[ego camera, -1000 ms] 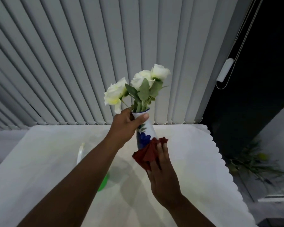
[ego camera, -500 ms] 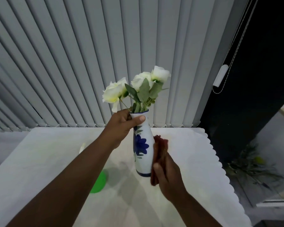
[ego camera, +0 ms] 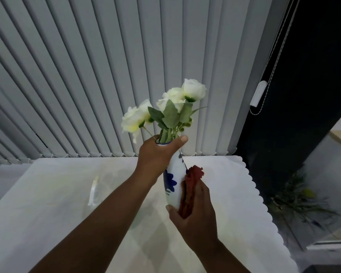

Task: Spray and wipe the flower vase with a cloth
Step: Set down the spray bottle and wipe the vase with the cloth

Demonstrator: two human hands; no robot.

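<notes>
Nearest the camera, the right hand (ego camera: 195, 215) is curled around a crumpled dark red cloth (ego camera: 190, 191), pressing it flat against the right flank of the tall white ceramic vase with a blue flower painted on it (ego camera: 172, 184). The thumb hooks under the vase's lower edge, which looks meant to keep the cloth tight to the curved wall while it rubs. The cloth's loose end bunches up above the fingers, touching the vase's side.

A little farther out, the left hand (ego camera: 156, 156) is closed around the vase's narrow neck, thumb laid across the rim; this grip seems to be there to steady the vase against the push of the wiping (and to let it be turned to a fresh face). The vase leans slightly and appears lifted off the white marbled table with a scalloped edge (ego camera: 234, 194), though its base is hidden behind the right hand.

From the vase mouth rise white roses with green leaves (ego camera: 173, 107). To the left, on the table, lies a pale translucent object (ego camera: 93, 193) I cannot identify. Behind everything hang grey vertical blinds (ego camera: 106, 75).
</notes>
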